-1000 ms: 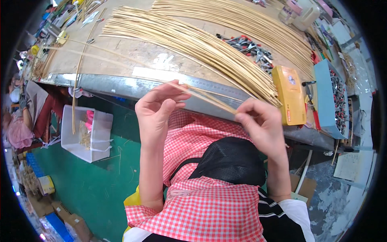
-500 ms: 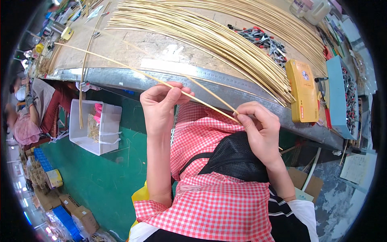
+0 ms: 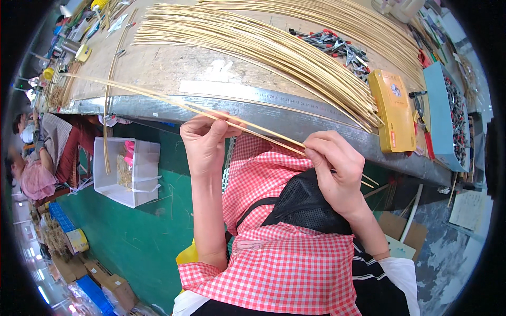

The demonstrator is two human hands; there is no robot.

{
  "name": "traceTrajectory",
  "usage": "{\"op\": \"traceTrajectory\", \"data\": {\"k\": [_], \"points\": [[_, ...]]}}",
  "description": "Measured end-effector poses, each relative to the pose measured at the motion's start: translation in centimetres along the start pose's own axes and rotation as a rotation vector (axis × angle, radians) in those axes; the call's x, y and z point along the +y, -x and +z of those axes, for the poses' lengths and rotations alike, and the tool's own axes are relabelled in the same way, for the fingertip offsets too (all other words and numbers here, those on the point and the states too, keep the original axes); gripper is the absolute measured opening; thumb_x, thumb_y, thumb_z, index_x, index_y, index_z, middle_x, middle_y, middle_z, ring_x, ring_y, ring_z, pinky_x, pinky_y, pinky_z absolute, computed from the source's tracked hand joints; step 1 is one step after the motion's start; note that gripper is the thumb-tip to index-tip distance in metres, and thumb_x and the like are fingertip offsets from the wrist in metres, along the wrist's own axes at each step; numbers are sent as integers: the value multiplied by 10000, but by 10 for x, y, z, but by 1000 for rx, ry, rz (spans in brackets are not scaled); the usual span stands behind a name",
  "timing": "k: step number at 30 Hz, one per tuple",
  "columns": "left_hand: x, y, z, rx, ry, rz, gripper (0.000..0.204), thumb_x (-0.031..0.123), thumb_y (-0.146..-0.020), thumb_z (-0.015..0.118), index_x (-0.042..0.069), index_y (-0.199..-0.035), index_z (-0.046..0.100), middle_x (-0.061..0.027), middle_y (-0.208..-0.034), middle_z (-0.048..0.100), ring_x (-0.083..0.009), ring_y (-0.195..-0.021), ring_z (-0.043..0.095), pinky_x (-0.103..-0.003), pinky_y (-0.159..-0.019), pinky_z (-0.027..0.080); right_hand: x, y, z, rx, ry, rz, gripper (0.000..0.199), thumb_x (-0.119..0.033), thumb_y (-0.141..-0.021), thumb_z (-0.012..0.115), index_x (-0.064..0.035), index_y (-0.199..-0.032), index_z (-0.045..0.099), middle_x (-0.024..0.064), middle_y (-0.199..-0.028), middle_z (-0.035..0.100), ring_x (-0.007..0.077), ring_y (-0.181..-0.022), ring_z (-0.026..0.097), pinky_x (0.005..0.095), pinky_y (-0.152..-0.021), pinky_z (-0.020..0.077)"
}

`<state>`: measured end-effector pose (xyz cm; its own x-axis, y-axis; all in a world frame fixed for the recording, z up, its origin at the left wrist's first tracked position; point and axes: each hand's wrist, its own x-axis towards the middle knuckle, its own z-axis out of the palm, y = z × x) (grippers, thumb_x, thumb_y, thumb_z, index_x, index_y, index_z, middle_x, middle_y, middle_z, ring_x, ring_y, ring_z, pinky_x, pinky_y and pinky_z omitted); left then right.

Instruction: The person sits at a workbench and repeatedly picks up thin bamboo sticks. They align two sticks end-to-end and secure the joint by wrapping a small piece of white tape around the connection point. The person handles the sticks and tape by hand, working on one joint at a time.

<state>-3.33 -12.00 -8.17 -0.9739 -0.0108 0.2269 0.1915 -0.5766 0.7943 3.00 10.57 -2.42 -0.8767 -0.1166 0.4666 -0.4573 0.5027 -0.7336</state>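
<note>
Two thin pale strips (image 3: 266, 131), like split bamboo or cane, run nearly parallel from the table side at the left to beyond my right hand. My left hand (image 3: 206, 141) pinches them between thumb and fingers partway along. Over my lap, my right hand (image 3: 337, 167) is closed on them too, and their short ends stick out past it at the right. A large bundle of similar strips (image 3: 247, 45) lies on the wooden table (image 3: 163, 63) in front of me. Along its near edge rests a metal ruler (image 3: 263, 95).
Black clamps with red tips (image 3: 337, 47) lie beyond the bundle. To the right stand a yellow tin (image 3: 391, 110), pliers with red handles (image 3: 425, 131) and a blue box (image 3: 445, 118) of clamps. A white bin (image 3: 113, 181) is on the green floor. Another person (image 3: 50, 152) sits at far left.
The two strips were at an angle to each other and now lie nearly side by side. Both ends now show past my right hand. The view has shifted slightly.
</note>
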Motion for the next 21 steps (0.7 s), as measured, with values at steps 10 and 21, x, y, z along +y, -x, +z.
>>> {"op": "traceTrajectory", "data": {"k": [10, 21], "points": [[4, 1, 6, 38, -9, -13, 134, 51, -831, 690, -44, -920, 659, -150, -831, 678, -253, -762, 695, -391, -685, 617, 3, 2, 2, -123, 17, -50, 130, 56, -765, 638, 40, -892, 613, 158, -874, 607, 308, -787, 621, 361, -682, 505], [11, 0, -6, 69, 6, 31, 65, 5, -846, 660, -58, -860, 651, -124, -821, 656, -245, -759, 685, -412, -680, 617, 67, -53, -8, -151, 558, -60, 62, -32, -791, 568, 15, -831, 574, 145, -850, 563, 321, -848, 591, 415, -732, 495]]}}
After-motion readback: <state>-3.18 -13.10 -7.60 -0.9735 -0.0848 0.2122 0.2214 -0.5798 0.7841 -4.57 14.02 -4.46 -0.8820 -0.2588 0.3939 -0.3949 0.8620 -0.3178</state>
